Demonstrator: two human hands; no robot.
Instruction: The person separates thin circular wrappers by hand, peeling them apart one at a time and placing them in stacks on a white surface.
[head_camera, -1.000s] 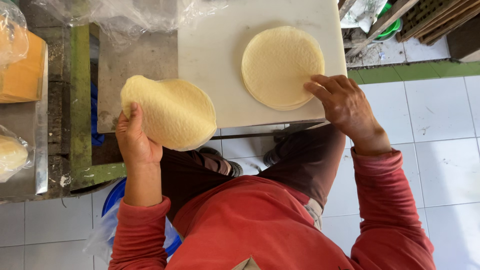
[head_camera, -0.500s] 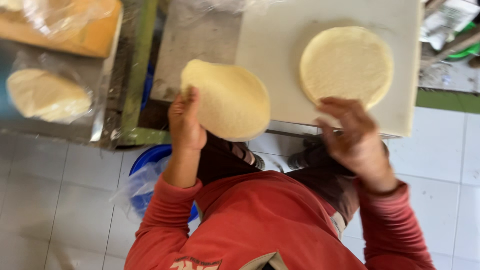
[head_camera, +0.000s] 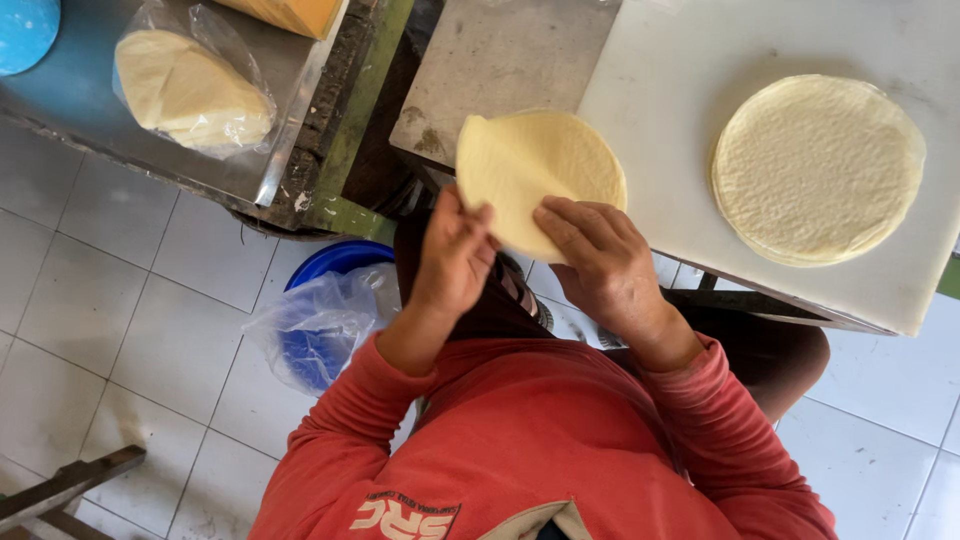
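clear bag (head_camera: 195, 90) of round wrappers, bagged blue basin (head_camera: 325, 315)

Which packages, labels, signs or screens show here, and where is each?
Clear bag: on the metal shelf, upper left; crumpled plastic round a pale yellow stack of discs.
Second clear bag: on the floor below the left hand; crumpled, lying over a blue tub.
Printed logo: on the red shirt, bottom; white lettering.
No signs or screens.
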